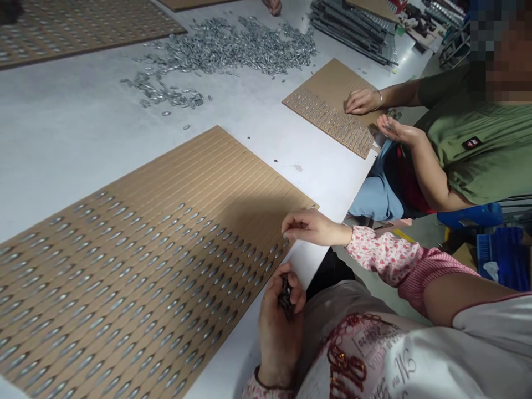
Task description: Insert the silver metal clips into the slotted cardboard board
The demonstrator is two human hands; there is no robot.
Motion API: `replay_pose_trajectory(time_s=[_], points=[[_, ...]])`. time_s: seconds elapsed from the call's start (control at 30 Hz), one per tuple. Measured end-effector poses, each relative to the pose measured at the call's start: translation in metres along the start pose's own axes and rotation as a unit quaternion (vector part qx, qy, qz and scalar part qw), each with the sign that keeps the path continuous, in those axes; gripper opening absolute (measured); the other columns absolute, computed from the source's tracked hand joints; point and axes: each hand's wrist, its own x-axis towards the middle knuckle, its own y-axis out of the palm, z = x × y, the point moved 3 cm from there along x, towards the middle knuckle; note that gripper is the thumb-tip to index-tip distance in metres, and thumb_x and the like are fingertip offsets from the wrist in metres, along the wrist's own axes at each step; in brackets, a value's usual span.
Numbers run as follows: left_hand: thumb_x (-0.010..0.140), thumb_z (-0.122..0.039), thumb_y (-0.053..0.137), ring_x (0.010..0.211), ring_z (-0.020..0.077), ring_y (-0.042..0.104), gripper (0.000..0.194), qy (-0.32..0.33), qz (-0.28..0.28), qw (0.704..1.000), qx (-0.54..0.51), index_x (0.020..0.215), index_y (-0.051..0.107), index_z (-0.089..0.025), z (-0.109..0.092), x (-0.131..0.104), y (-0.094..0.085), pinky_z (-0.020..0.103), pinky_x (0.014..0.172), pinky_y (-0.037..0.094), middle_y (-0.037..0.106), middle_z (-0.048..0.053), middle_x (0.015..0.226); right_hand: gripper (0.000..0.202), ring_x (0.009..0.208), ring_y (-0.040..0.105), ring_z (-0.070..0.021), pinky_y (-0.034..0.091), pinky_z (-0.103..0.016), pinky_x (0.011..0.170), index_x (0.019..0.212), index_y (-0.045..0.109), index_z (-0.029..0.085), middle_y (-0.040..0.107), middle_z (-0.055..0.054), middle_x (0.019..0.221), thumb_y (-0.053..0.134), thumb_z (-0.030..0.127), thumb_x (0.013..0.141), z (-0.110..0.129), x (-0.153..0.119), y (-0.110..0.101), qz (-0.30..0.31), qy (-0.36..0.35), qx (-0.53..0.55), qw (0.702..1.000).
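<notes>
In the head view, my left hand is palm up beside the board's near edge, its fingers curled round a clump of small dark spindle-shaped metal pieces. Over the board's right edge, my right hand pinches with thumb and fingertips; a small metal piece seems to show at the tips. Beneath it lies a large brown grooved board. Shiny oval metal pieces sit in rows over its nearer part, while the far part shows bare grooves.
A co-worker in a green shirt handles pieces over a smaller board. Loose metal pieces are heaped on the white table. Another filled board lies at the back left, stacked dark strips at the back right.
</notes>
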Motion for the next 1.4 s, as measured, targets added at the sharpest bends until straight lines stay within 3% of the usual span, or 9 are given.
replay_pose_trajectory(time_s=[0.2, 0.37, 0.5, 0.8, 0.97, 1.1, 1.17, 1.33, 1.4], points=[[0.078, -0.022, 0.065, 0.048, 0.0057, 0.032, 0.008, -0.001, 0.038, 0.999, -0.004, 0.083, 0.063, -0.018, 0.002, -0.001, -0.002, 0.016, 0.039, 0.028, 0.047, -0.002, 0.065, 0.017, 0.073, 0.054, -0.0123, 0.04, -0.026, 0.073, 0.086, 0.055, 0.015, 0.063, -0.004, 0.081, 0.045, 0.027, 0.093, -0.004, 0.011, -0.008, 0.044, -0.047, -0.192, 0.979], [0.074, -0.02, 0.071, 0.052, 0.004, 0.035, 0.01, 0.016, 0.044, 0.999, 0.008, 0.081, 0.066, -0.015, 0.003, 0.002, -0.004, 0.014, 0.042, 0.031, 0.056, 0.002, 0.078, 0.022, 0.084, 0.054, -0.0143, 0.039, -0.027, 0.08, 0.09, 0.058, 0.015, 0.063, -0.006, 0.088, 0.04, 0.027, 0.096, -0.004, 0.013, -0.001, 0.083, -0.101, -0.234, 0.963], [0.072, -0.022, 0.075, 0.059, 0.0049, 0.04, 0.017, 0.028, 0.011, 0.999, 0.025, 0.086, 0.069, -0.016, 0.005, 0.003, -0.009, 0.015, 0.049, 0.037, 0.059, 0.004, 0.089, 0.025, 0.084, 0.053, -0.0149, 0.039, -0.027, 0.081, 0.09, 0.062, 0.016, 0.064, -0.006, 0.086, 0.04, 0.028, 0.096, -0.006, 0.016, 0.004, 0.092, -0.106, -0.261, 0.955], [0.068, -0.023, 0.079, 0.056, 0.0044, 0.038, 0.021, 0.035, 0.009, 0.999, 0.022, 0.086, 0.069, -0.017, 0.005, 0.003, -0.005, 0.014, 0.049, 0.035, 0.051, -0.002, 0.072, 0.025, 0.083, 0.051, -0.0148, 0.038, -0.029, 0.083, 0.086, 0.063, 0.017, 0.061, -0.006, 0.085, 0.043, 0.03, 0.095, -0.016, 0.019, 0.013, 0.06, -0.111, -0.293, 0.948], [0.064, -0.024, 0.082, 0.053, 0.0035, 0.037, 0.021, 0.042, -0.01, 0.999, 0.0, 0.076, 0.065, -0.017, 0.002, 0.002, -0.001, 0.013, 0.045, 0.034, 0.055, -0.001, 0.075, 0.02, 0.078, 0.052, -0.0135, 0.041, -0.028, 0.079, 0.082, 0.061, 0.015, 0.061, -0.005, 0.08, 0.054, 0.032, 0.09, -0.006, 0.014, 0.006, 0.025, -0.103, -0.191, 0.976], [0.063, -0.024, 0.083, 0.054, 0.0047, 0.039, 0.023, 0.056, -0.019, 0.998, 0.008, 0.075, 0.065, -0.018, 0.003, 0.004, 0.0, 0.013, 0.046, 0.035, 0.049, -0.004, 0.066, 0.019, 0.084, 0.055, -0.0119, 0.042, -0.027, 0.084, 0.088, 0.062, 0.014, 0.063, -0.004, 0.083, 0.063, 0.033, 0.084, 0.014, -0.001, 0.007, 0.117, -0.126, -0.056, 0.983], [0.065, -0.025, 0.081, 0.055, 0.0054, 0.04, 0.021, 0.064, -0.02, 0.998, 0.017, 0.078, 0.066, -0.018, 0.003, 0.005, 0.0, 0.014, 0.048, 0.037, 0.047, -0.004, 0.064, 0.018, 0.084, 0.055, -0.0116, 0.043, -0.026, 0.083, 0.086, 0.062, 0.014, 0.063, -0.004, 0.084, 0.063, 0.032, 0.084, 0.017, -0.006, 0.009, 0.131, -0.112, -0.018, 0.985], [0.074, -0.024, 0.071, 0.054, 0.0046, 0.039, 0.021, 0.029, -0.022, 0.999, -0.002, 0.092, 0.068, -0.014, 0.001, 0.006, 0.002, 0.014, 0.044, 0.035, 0.057, 0.002, 0.08, 0.019, 0.078, 0.058, -0.0103, 0.046, -0.025, 0.073, 0.089, 0.055, 0.012, 0.064, -0.005, 0.086, 0.052, 0.03, 0.09, -0.001, -0.002, -0.001, 0.046, 0.035, 0.102, 0.993], [0.075, -0.023, 0.07, 0.05, 0.0038, 0.033, 0.02, 0.013, -0.013, 1.0, -0.003, 0.092, 0.067, -0.013, 0.001, 0.005, 0.004, 0.014, 0.04, 0.031, 0.054, 0.001, 0.075, 0.018, 0.072, 0.056, -0.0097, 0.045, -0.024, 0.069, 0.088, 0.055, 0.012, 0.063, -0.003, 0.08, 0.053, 0.03, 0.089, -0.008, 0.002, -0.012, 0.012, 0.059, 0.058, 0.997]])
